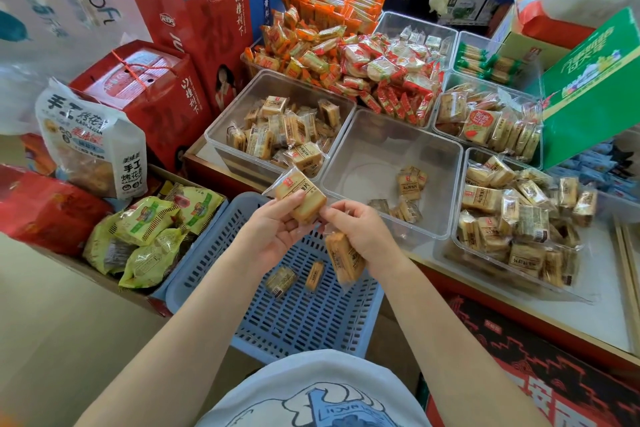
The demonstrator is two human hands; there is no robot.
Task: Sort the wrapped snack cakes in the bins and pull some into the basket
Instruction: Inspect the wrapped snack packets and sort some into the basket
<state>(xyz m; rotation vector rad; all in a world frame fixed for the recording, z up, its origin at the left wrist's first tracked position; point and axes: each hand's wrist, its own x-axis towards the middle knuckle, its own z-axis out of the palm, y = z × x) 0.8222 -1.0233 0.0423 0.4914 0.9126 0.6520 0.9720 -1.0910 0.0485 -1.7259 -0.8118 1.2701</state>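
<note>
A wrapped snack cake point(300, 196) is held up over the far rim of the blue basket point(207, 263), pinched between the thumb and curled fingers of the left hand point(277, 230), while the fingertips of the right hand point(360, 232) touch the wrapper's edge at its 3 o'clock side. A second cake point(344, 258) is clamped under the curled fingers of the right hand and hangs toward 6 o'clock above the basket floor, where two more small cakes point(296, 279) already lie. From the hands, a nearly emptied clear bin point(391, 170) is seen at 1 o'clock, a half-filled bin point(277, 125) at 12 o'clock and a heaped bin point(516, 222) at 3 o'clock. The cakes are judged to be light and soft, so a firm squeeze could crush or crumble them; the film wrapper looks smooth and is likely slippery, with loose crimped ends that give little hold. A grip across the broad flat faces of the cake body is therefore advised, with light pressure only. Since little weight is involved, a short release into the basket should do no damage.
</note>
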